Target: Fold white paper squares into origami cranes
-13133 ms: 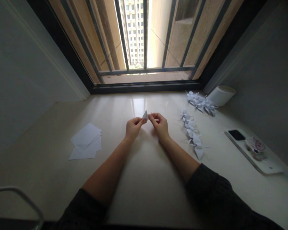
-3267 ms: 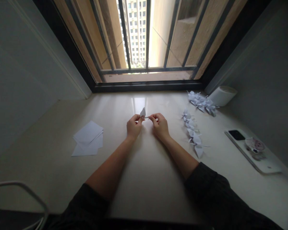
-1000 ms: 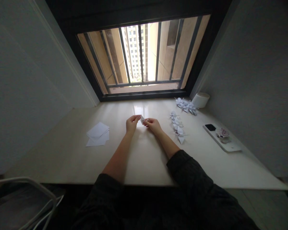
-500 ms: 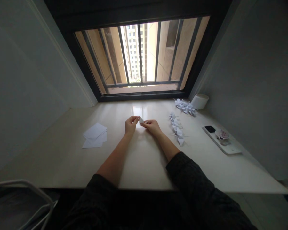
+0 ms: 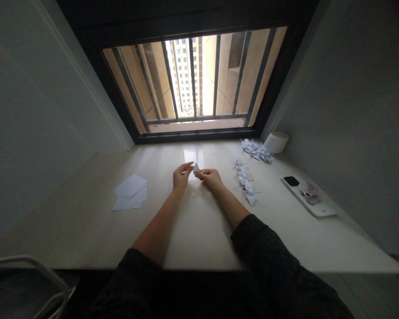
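At the middle of the pale counter, a small folded paper is pinched from both sides.
Nearest me, a metal chair frame pokes in at the lower left. Further out, the left hand and the right hand meet low over the surface, each with thumb and fingertips closed on the paper between them. Left of the hands lies a loose stack of white sheets. To their right run a row of paper cranes, then a phone lying flat. Beyond, a heap of cranes sits just beside a white cylinder, below the barred window.
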### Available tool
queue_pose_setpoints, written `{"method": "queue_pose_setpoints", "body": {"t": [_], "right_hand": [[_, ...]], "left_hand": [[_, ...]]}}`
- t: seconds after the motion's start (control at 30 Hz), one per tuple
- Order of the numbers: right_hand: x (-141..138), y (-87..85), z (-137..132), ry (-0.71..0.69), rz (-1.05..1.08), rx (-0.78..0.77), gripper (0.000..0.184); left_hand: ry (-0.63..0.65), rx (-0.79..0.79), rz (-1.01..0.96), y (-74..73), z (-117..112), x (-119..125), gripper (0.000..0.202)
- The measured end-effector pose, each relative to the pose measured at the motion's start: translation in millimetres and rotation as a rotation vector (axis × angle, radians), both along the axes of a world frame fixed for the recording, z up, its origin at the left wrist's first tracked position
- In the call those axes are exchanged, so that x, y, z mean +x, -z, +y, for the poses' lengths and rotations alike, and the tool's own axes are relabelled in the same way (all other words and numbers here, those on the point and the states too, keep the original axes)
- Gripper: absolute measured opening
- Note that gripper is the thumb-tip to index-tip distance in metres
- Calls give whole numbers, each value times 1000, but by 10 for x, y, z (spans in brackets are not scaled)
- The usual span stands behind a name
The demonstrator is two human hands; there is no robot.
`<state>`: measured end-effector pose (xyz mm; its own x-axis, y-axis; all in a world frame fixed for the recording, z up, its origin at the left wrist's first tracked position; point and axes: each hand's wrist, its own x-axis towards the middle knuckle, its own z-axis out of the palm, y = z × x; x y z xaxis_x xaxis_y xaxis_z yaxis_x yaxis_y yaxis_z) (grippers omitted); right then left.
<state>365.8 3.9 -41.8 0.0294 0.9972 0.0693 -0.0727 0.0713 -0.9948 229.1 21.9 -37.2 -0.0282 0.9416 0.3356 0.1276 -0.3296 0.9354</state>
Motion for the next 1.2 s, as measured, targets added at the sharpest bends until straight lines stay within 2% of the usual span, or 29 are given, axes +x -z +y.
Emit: {"method": "queue_pose_setpoints", "body": {"t": [0.17, 0.4, 0.7, 1.2], "right_hand": [[20, 17, 13, -11, -26, 13, 31], [59, 73, 32, 36, -223, 52, 34], [35, 62, 63, 56, -121, 71, 34], [-20, -25, 22, 101, 18, 47, 33]], "left_hand": [[-30, -61, -41, 35, 32, 9, 29], [-55, -109, -114, 34, 9, 26, 26], [-134, -201, -223, 10, -34, 70, 33], [-217, -156, -311, 29, -58, 132, 33]]}}
